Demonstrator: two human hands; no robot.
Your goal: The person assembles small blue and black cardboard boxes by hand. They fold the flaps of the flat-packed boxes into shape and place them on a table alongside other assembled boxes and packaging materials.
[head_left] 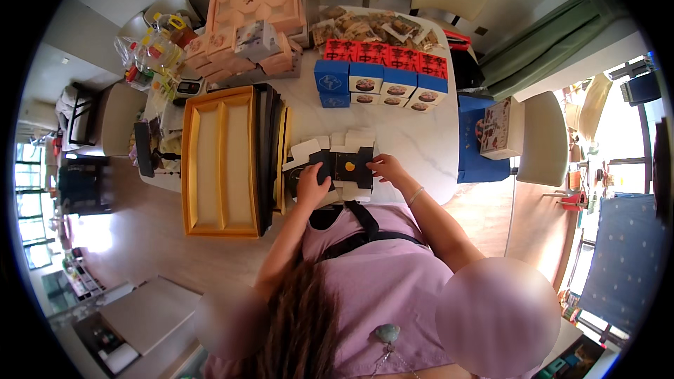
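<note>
A black carton (pixel 342 168) with white flaps and a yellow round print lies partly unfolded at the table's near edge, in front of my body. My left hand (pixel 313 185) grips its left part, thumb toward the middle panel and fingers on the dark panel. At the carton's right edge, my right hand (pixel 390 170) pinches the border between thumb and fingers. The undersides of both hands' fingers are partly hidden. Just left of the carton stands a stack of gold-rimmed trays (pixel 220 228), close to my left forearm.
Blue-and-white boxes (pixel 366 83) stand beyond the carton, with red packs (pixel 372 52) and clear packets (pixel 351 28) behind. Pink boxes (pixel 270 56) pile up at far left beside plastic bottles (pixel 163 52). A chair (pixel 544 137) holding a picture-printed box (pixel 507 128) stands right of the white table (pixel 421 139).
</note>
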